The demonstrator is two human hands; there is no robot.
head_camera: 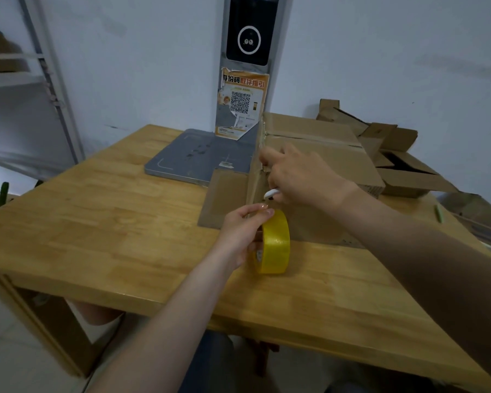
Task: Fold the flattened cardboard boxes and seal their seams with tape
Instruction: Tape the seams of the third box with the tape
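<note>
My left hand grips the tape roll, and my right hand holds a white cutter at the box. Its top seam is taped; I reckon the cartons behind remain.

1. Tape roll: glossy yellow.
2. Cardboard box: plain brown.
3. Worktop: honey-yellow wood with grain and plank-joint lines.
4. Flat pad: grey.
5. Poster: orange and white with a black QR pattern.
6. Small tool: white.
7. Pen: pale green.
</note>
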